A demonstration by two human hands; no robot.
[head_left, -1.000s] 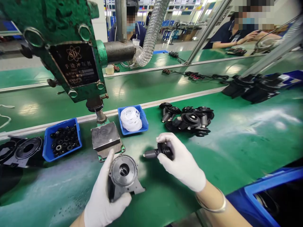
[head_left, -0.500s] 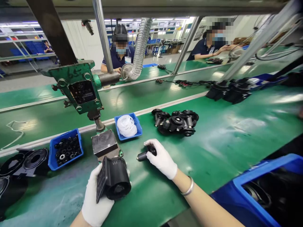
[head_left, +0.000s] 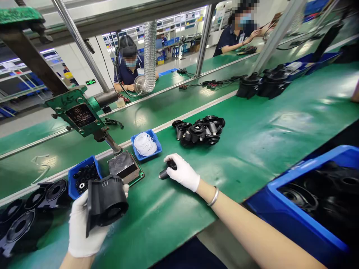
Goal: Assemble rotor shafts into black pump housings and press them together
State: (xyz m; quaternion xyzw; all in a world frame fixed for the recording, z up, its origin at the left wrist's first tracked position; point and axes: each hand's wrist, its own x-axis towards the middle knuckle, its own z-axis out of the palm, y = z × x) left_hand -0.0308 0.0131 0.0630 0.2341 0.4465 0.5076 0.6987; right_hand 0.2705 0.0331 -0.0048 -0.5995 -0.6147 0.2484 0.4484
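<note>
Gloved in white, my left hand point(head_left: 88, 224) grips a black plastic housing point(head_left: 108, 201) with a round opening turned toward me and a flat grille-like flange on its left. My right hand point(head_left: 182, 172), also gloved, is closed on a small black cylindrical part point(head_left: 165, 173) with a metal tip, just over the green bench; the fingers hide some of it. Beyond that hand lies a pile of similar black parts with round discs point(head_left: 198, 130). A green hand press point(head_left: 81, 112) stands behind the housing, its ram above a metal block point(head_left: 123, 166).
Beside the press are a blue tray of white rings point(head_left: 145, 145) and a blue tray of small black parts point(head_left: 85, 175). Black housings point(head_left: 22, 224) stand at left. A blue crate point(head_left: 305, 201) is at lower right. Two co-workers point(head_left: 129, 71) sit across the bench.
The view has shifted. My left hand has moved left with the housing, away from my right hand, and the housing has turned slightly. The right hand keeps its hold on the small part.
</note>
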